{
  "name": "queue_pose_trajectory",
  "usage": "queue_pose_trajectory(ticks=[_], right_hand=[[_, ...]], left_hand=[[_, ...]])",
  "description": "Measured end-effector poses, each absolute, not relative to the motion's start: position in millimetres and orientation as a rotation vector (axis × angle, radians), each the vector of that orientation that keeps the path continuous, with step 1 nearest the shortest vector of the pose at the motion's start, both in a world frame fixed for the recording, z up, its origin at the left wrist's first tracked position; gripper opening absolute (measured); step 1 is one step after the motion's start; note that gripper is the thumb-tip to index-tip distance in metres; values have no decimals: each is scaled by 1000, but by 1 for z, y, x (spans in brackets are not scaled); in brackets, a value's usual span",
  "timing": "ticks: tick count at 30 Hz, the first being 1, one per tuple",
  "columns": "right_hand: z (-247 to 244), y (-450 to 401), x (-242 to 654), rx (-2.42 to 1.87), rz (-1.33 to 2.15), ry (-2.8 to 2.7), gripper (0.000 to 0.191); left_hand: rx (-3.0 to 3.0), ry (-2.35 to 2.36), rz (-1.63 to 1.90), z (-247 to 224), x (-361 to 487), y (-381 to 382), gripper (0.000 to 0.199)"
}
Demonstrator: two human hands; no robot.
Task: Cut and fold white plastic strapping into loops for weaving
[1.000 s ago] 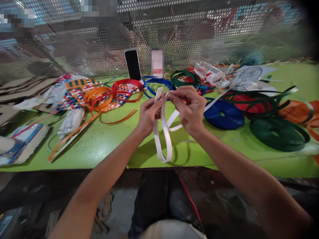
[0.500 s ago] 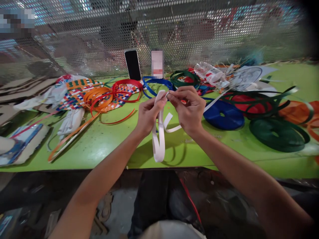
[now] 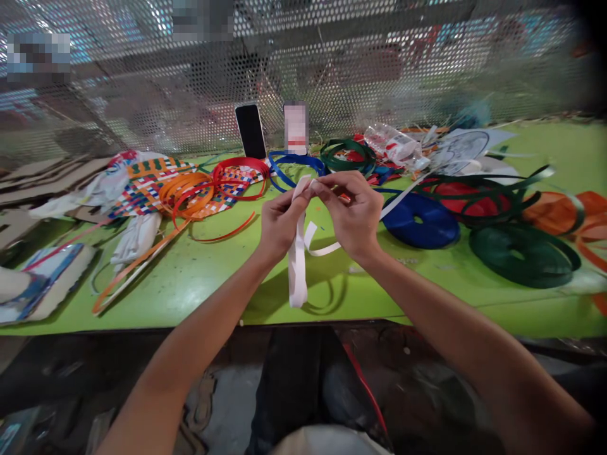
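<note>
White strip's loop now narrower, L + R hands (image 3: 312, 189) pinching strip (image 3: 298, 272), loop btwn arms, above table edge.

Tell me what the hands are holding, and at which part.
A white strip, pinched near its upper end between the thumbs and fingers of both hands; a loop hangs below.

From here I see a black-screened phone (image 3: 250, 131) leaning upright against the perforated metal screen (image 3: 203, 82), just beside a second phone (image 3: 296, 129). Toward the right, I make out a clear plastic bottle (image 3: 396, 145) lying on its side, near a printed paper sheet (image 3: 462, 148). Flat cardboard pieces (image 3: 28, 183) lie at the far left.
</note>
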State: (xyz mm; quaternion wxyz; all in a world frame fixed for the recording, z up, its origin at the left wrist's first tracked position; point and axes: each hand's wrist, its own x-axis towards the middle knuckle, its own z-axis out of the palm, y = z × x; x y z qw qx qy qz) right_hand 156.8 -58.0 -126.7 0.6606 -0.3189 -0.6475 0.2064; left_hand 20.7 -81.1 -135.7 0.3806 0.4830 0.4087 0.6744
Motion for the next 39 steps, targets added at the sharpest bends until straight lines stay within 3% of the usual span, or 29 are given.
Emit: queue_pose_trajectory(ticks=[8, 23, 39], right_hand=[[-130, -54, 162, -742, 463, -1530, 17], [-121, -46, 166, -755, 684, -1589, 27], [-122, -39, 170, -787, 649, -1612, 30]], left_hand=[[1214, 1025, 1721, -140, 20, -75, 17], [1416, 1088, 1761, -139, 18, -78, 18], [1421, 1081, 1721, -142, 18, -76, 20]])
